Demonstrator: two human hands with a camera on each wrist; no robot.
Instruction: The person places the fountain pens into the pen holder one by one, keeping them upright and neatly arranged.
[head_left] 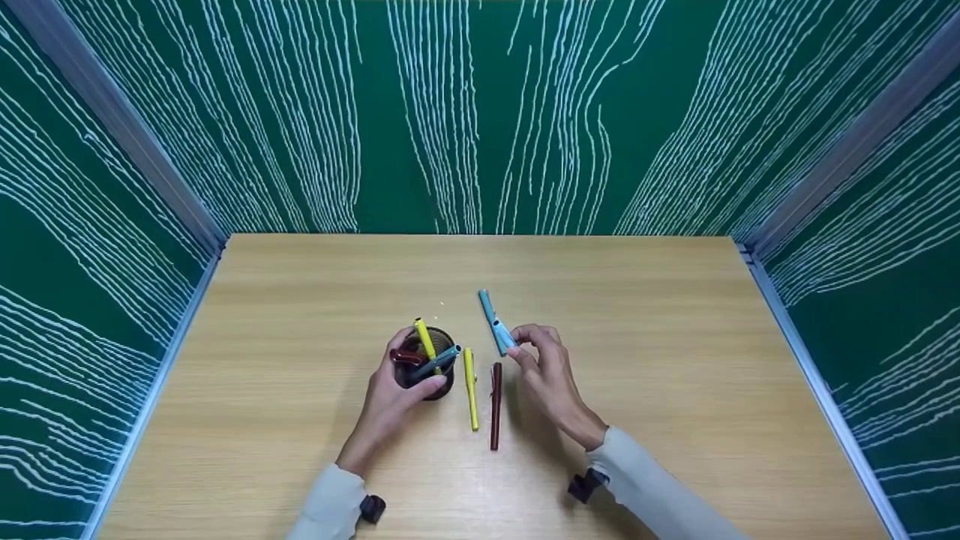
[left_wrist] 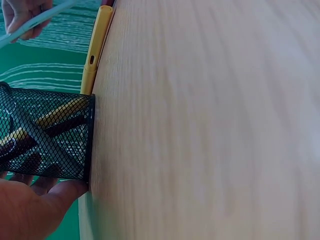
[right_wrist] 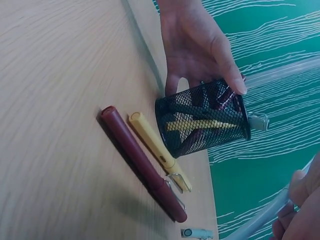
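My left hand grips a black wire-mesh pen cup from the side, its thumb along the near wall. The cup stands upright on the table and holds several pens, among them a yellow pen, a dark red pen and a blue pen. Between thumb and fingers, my right hand pinches a light blue pen, held up off the table. Under it lies another blue pen, partly covered from above. In the right wrist view the fingers show only at the lower right edge.
A yellow pen and a dark red pen lie nearly parallel on the wooden table, just right of the cup. Green walls with white wavy lines enclose the table at the back and both sides.
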